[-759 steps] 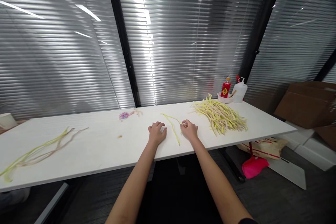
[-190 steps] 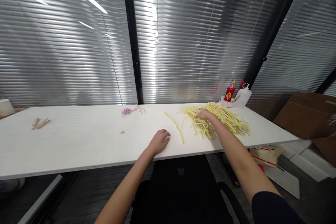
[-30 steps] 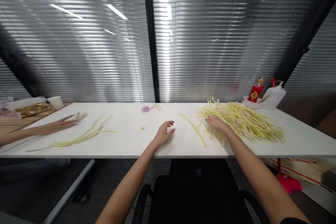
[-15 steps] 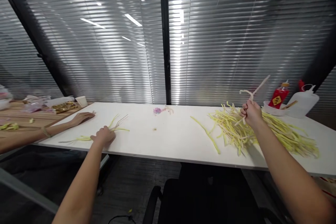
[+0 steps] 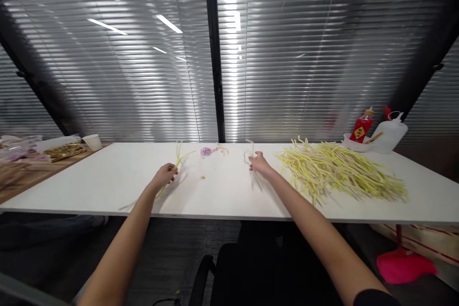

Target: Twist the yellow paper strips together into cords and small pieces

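My left hand (image 5: 166, 175) is closed around a small bunch of thin yellow branched stems (image 5: 180, 155), just over the left half of the white table (image 5: 118, 167). Their tips stick up beyond my fingers, and thin tails trail below. Over the middle of the table, my right hand (image 5: 260, 163) pinches a pale, whitish stem (image 5: 251, 144), blurred by motion. A large loose pile of yellow stems (image 5: 340, 167) lies to the right of that hand. Between my hands, farther back, sits a small pink-purple cluster (image 5: 206, 151) with a pale tail.
A red bottle (image 5: 361, 126) in a shallow tub and a white squeeze bottle (image 5: 390, 135) stand at the back right. On the wooden table at left are a paper cup (image 5: 93, 142) and gold packaging (image 5: 68, 151). A black chair (image 5: 244, 272) and pink dustpan (image 5: 405, 266) are below.
My right hand has come left from the pile with the pale stem. My left hand has shifted right and lifted the yellow stems. Another person's arm has left the white table.
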`<state>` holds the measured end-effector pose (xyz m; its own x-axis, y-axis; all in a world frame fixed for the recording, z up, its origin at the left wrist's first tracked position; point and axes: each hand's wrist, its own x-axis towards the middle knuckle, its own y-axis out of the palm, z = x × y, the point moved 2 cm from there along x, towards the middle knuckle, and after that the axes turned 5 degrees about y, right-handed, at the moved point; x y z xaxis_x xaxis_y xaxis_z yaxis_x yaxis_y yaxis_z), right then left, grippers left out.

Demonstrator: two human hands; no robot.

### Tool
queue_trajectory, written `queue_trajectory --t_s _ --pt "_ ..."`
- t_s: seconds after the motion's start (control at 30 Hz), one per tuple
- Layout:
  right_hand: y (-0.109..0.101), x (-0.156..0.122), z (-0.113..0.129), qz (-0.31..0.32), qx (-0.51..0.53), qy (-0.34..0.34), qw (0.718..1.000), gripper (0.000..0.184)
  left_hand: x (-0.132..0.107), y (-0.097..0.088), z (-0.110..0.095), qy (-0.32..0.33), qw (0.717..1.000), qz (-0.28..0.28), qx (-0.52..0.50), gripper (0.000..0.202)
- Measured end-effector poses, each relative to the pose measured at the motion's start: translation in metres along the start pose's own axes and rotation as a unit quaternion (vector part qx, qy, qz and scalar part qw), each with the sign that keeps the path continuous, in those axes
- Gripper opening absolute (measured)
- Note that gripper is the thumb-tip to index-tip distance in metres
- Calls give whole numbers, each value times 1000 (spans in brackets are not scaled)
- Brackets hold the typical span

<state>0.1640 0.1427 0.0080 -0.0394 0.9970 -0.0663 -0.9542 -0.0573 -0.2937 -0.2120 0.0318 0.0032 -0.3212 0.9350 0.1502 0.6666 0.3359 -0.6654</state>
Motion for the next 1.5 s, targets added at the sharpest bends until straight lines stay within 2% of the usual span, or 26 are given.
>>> queue_trajectory --t_s 0.07,0.1,0.17,0.23,0.27,0.37,0.47,0.6,0.73,0.83,0.93,1.0,1.13,1.23,1.37,1.43,1.5 --pt "13 -4 -9 -81 -107 -54 989 59 1 28 -31 -17 991 39 -125 25" --pt "19 -8 -13 -97 -134 -101 981 59 0 43 -46 -19 983 66 -168 27" --pt "30 -14 -19 -61 -140 -170 974 45 -1 74 -75 -39 965 100 -241 32" --pt "38 -20 -23 17 -102 -171 980 30 -4 103 -101 -44 942 141 -301 34" --pt "40 -22 -24 42 -82 -163 982 29 -7 117 -113 -40 930 169 -325 33" --pt "38 -23 -25 39 -42 -153 987 31 -14 153 -140 -45 893 234 -383 27" --pt "32 -18 -29 42 10 -119 992 25 -20 174 -156 -50 857 268 -438 21" --pt "21 -11 -35 65 161 -40 984 20 -21 182 -160 -82 825 285 -482 16" --pt "12 -10 -34 50 330 30 942 19 -15 180 -151 -119 808 278 -505 14" --pt "9 -14 -32 22 373 55 926 17 -13 177 -146 -143 783 279 -537 12" --pt "13 -24 -31 33 324 50 944 12 -13 175 -145 -166 771 266 -554 12" --pt "20 -32 -32 56 257 26 964 13 -14 175 -148 -164 776 249 -556 12" --pt "38 -47 -34 95 148 -29 984 23 -15 178 -159 -115 801 210 -549 14" --pt "50 -52 -33 113 105 -62 986 29 -17 182 -169 -97 802 197 -555 15" --pt "47 -54 -29 55 52 -121 990 28 -19 180 -180 -94 782 146 -599 9" --pt "41 -54 -26 4 24 -153 988 30 -20 177 -185 -82 778 117 -612 9" --pt "37 -56 -24 -20 16 -168 985 29 -21 176 -188 -71 778 88 -618 10"
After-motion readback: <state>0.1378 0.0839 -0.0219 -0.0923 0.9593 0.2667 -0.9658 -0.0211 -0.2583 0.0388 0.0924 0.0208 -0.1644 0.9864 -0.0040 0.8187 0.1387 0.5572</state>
